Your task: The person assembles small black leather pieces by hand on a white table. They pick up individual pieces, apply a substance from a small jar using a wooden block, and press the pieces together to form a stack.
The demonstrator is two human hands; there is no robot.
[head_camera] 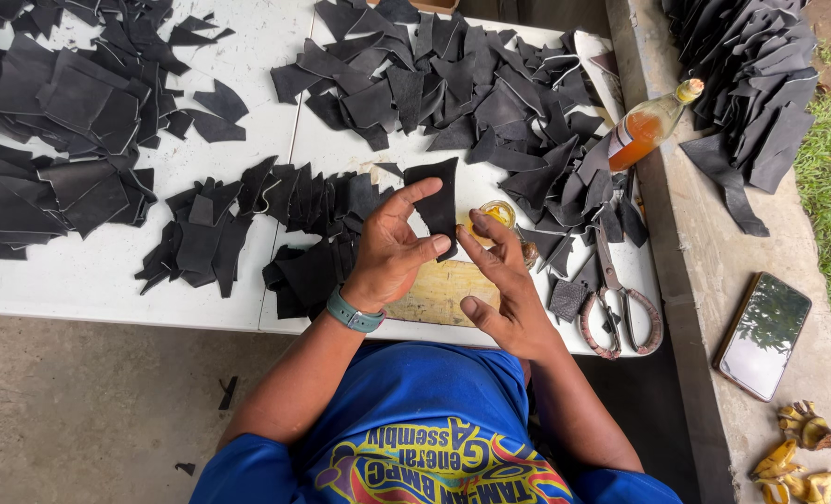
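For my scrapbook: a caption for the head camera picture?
Left hand holds a black leather piece; right hand fingers touch it.

A glass bottle (647, 126) of amber liquid lies tilted at the right edge of the white surface (89, 271), wearing a white and orange label (623, 138). On the concrete ledge (705, 280) further right lies a phone (763, 334), a dark rectangle with a brown rim, its screen facing up and mirroring trees.

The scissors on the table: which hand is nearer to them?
Right. The right hand is just left of the scissors, close but not touching. The left hand is farther left, holding a black piece.
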